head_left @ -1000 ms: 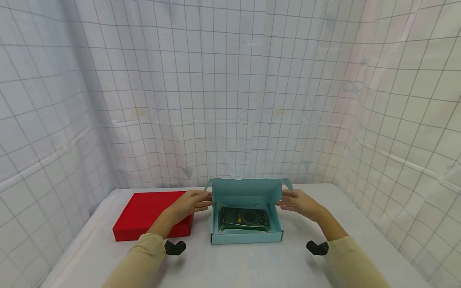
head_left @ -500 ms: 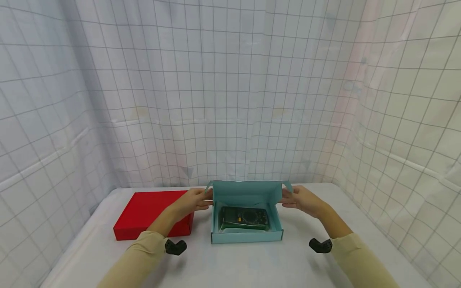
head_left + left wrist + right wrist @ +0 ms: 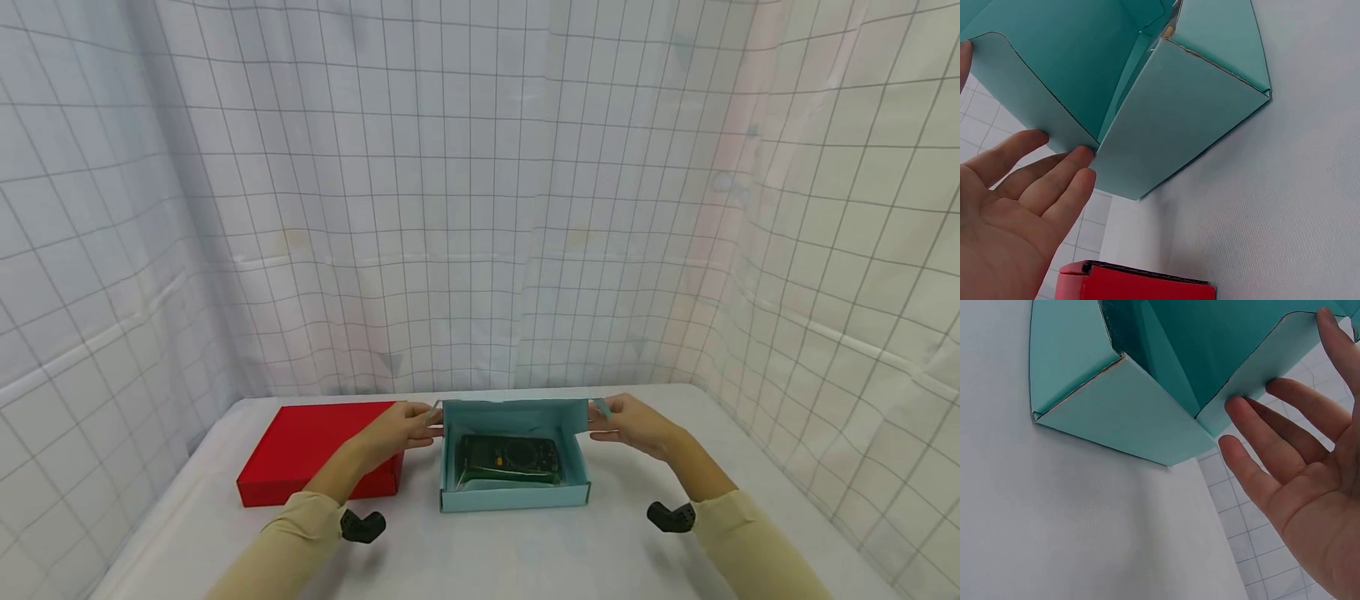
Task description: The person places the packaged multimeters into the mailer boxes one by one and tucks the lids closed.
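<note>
A turquoise cardboard box point(image 3: 517, 500) stands in the middle of the white table, its hinged lid point(image 3: 495, 412) raised and leaning forward. Inside lies a dark green multimeter point(image 3: 517, 458) in a clear plastic bag. My left hand point(image 3: 397, 429) is at the lid's left end; in the left wrist view its fingertips touch the lid's side flap point(image 3: 1022, 87) from outside. At the opposite end, my right hand point(image 3: 637, 425) has its loosely extended fingers against the other side flap point(image 3: 1260, 369). Each thumb reaches up toward the lid's free edge.
A closed red box point(image 3: 315, 446) lies left of the turquoise one, partly behind my left forearm. White curtains with a grid pattern point(image 3: 480, 208) surround the table point(image 3: 517, 558) at the back and both sides. A black device point(image 3: 363, 527) sits at each wrist.
The lid has tipped further forward and down over the multimeter. My right hand has closed in on the right flap, and both hands have come down slightly with the lid.
</note>
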Tool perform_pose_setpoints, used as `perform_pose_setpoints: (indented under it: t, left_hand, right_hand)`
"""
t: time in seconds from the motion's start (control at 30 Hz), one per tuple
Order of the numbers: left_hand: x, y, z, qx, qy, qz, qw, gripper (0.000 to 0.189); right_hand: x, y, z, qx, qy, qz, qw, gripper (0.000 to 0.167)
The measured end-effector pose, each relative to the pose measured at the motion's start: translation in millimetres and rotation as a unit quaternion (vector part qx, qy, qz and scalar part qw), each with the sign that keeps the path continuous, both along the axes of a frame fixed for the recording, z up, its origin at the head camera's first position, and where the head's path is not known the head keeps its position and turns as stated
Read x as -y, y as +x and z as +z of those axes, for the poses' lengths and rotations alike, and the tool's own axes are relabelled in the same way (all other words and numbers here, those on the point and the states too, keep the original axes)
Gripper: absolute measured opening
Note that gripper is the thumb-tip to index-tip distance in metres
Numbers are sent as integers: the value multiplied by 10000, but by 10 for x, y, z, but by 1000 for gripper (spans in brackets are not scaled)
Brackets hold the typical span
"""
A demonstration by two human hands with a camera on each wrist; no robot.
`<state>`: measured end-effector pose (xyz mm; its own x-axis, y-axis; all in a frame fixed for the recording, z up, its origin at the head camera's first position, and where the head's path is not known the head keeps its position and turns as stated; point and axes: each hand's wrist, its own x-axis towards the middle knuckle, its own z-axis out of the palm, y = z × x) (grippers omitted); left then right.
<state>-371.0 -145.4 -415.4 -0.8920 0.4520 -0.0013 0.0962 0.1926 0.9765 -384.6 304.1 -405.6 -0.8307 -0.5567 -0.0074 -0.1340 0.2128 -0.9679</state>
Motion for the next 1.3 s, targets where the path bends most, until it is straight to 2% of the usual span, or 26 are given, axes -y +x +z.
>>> perform_pose_setpoints:
  t: [0.2, 0.43, 0.73, 0.87, 1.1, 1.3]
  left_hand:
    - [35, -13, -29, -131, -85, -146, 9998, 61]
    - [63, 3, -70, -213, -125, -100, 9996, 56]
    - [78, 43, -67, -233, -260, -110, 9993, 56]
    - [83, 54, -75, -241, -508, -49, 9984, 57]
    - [62, 89, -63, -82, -367, -161, 9992, 60]
    - [54, 128, -53, -162, -641, -216, 9976, 63]
  right_hand:
    - [-25, -2, -25, 79, -189, 215, 9996, 32]
    - [-53, -4, -64, 256, -371, 522, 9976, 47]
    - [-21, 34, -53, 276, -257, 342, 9987, 48]
    - [-49, 50, -90, 236, -183, 351, 9989, 51]
    - [-53, 84, -126, 173, -106, 423, 9989, 50]
    - [-62, 95, -153, 121, -92, 491, 9987, 52]
